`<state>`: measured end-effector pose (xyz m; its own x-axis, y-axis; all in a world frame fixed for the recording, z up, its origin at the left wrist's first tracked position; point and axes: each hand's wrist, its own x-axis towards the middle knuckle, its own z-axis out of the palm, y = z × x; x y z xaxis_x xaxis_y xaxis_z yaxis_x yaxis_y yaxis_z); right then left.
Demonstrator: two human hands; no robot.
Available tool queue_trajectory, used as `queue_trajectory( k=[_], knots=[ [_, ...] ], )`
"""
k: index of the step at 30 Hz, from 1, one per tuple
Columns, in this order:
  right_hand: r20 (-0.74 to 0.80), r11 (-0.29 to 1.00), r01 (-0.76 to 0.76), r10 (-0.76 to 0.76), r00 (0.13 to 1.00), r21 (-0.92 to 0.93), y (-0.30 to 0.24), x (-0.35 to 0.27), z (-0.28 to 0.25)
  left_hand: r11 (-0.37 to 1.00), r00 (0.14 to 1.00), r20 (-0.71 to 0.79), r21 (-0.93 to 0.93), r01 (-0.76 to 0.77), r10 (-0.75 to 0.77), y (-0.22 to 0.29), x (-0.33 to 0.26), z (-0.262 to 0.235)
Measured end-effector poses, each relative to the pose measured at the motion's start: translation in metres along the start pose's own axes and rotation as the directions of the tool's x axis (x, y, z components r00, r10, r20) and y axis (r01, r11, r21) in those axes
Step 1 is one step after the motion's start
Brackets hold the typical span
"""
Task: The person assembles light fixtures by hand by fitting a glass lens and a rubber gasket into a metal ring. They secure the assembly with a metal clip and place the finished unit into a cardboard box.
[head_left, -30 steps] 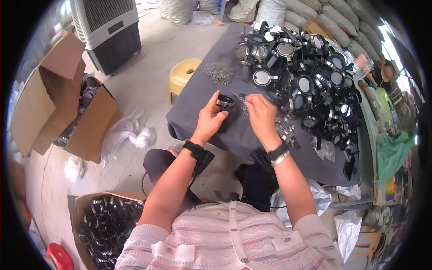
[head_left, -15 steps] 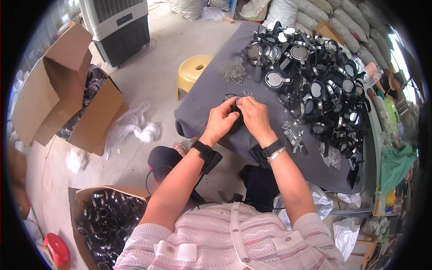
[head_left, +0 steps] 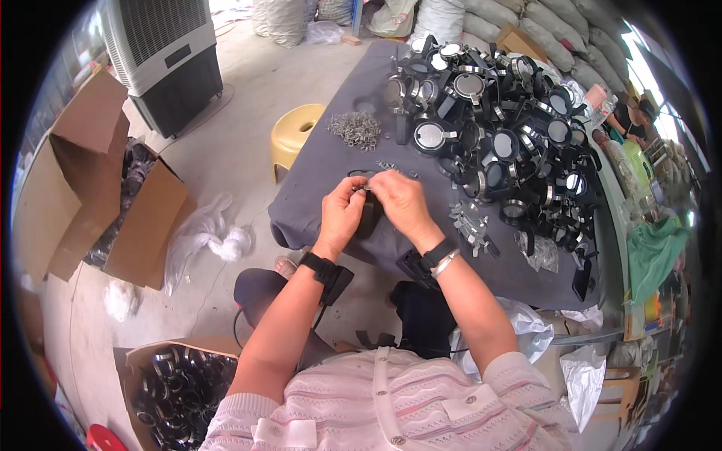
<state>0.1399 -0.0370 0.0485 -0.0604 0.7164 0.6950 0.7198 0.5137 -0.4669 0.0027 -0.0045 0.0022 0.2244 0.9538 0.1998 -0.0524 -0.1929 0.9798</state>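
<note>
Above the near part of the grey-clothed table (head_left: 308, 199), my left hand (head_left: 342, 216) and my right hand (head_left: 406, 207) meet, fingertips pinched together. Between them is a black part (head_left: 367, 218) with a dark loop at its far end; the fingers cover much of it, so its exact kind is unclear. My left hand grips its left side, while the right fingertips press near its top. Just beyond the fingers lie a few small metal pieces (head_left: 387, 165). A heap of small wire-like metal rings (head_left: 356, 131) sits farther off to the left.
A large pile of black-handled parts with round metal faces (head_left: 430, 137) covers the table's right side. Thin metal pieces (head_left: 471, 228) and a clear plastic bag (head_left: 540, 252) lie nearer. Around the table stand a yellow stool (head_left: 292, 134), an open carton (head_left: 147, 225), and a box of black parts (head_left: 177, 391).
The view has shifted, so the table and surroundings sit farther left. My right hand has turned, with its fingers now curled closer over the top of the black part.
</note>
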Motion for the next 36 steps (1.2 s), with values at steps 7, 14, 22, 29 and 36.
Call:
queue_trajectory(
  k=[7, 14, 22, 29, 36],
  knots=[
    [-0.007, 0.850, -0.361, 0.388, 0.922, -0.383, 0.071, 0.013, -0.031, 0.994, 0.994, -0.040, 0.004, -0.106, 0.106, 0.003, 0.000, 0.005],
    [0.217, 0.752, -0.179, 0.396, 0.892, -0.635, 0.097, 0.014, -0.032, 0.991, 0.990, -0.027, 0.018, -0.135, 0.135, 0.000, 0.000, 0.006],
    [0.145, 0.911, -0.243, 0.304, 0.941, -0.332, 0.065, 0.007, -0.042, 0.995, 0.995, -0.019, 0.025, -0.095, 0.095, 0.000, -0.001, 0.007],
    [0.135, 0.783, -0.443, 0.430, 0.893, 0.436, -0.001, -0.011, -0.026, 0.992, 0.993, -0.008, 0.026, -0.121, 0.121, 0.002, -0.001, 0.002],
    [-0.040, 0.897, -0.252, 0.285, 0.958, 0.363, 0.007, -0.018, 0.010, 0.998, 0.999, -0.003, 0.024, -0.051, 0.051, 0.003, 0.004, 0.002]
  ],
)
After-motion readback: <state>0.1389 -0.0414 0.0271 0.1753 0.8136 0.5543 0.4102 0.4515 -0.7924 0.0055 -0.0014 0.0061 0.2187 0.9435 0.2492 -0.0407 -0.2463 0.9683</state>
